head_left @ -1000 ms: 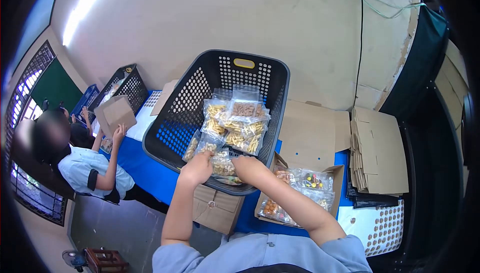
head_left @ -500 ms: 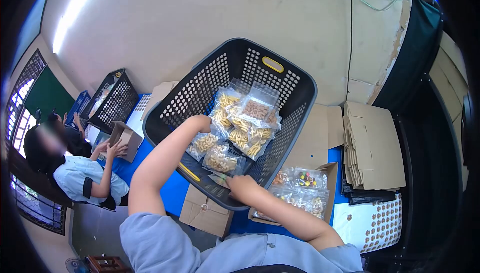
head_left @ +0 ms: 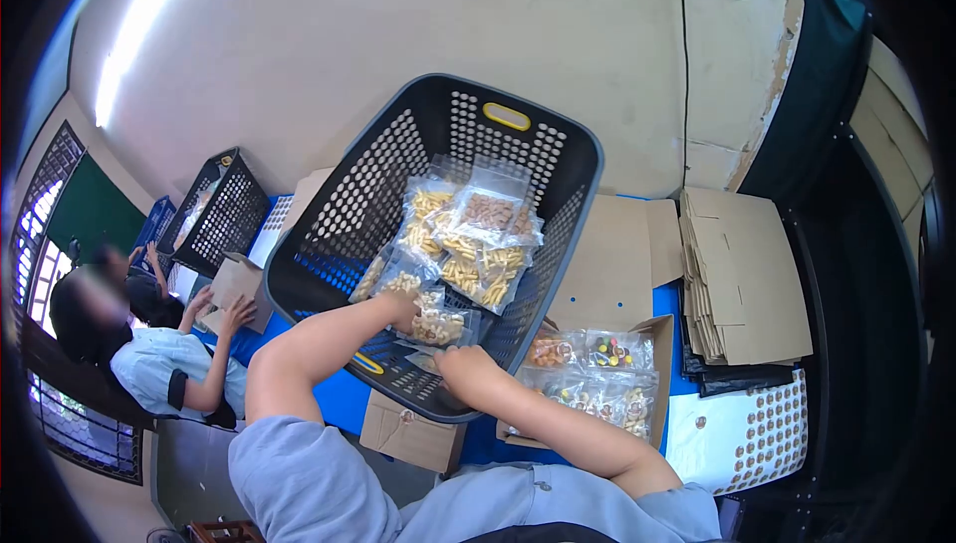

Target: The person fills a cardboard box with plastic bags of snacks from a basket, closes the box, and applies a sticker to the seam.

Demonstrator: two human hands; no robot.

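Black plastic basket (head_left: 423,113): inside its near end I see the left hand (head_left: 401,310) at the snack bags (head_left: 488,269), the right hand (head_left: 467,374) apart; I can't tell either grip.

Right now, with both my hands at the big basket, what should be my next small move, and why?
Probably close the left hand on the packet of pale pieces and lift it slightly: the fingers appear to be right at it, it lies at the near side of the pile, and the right hand is close by to help.
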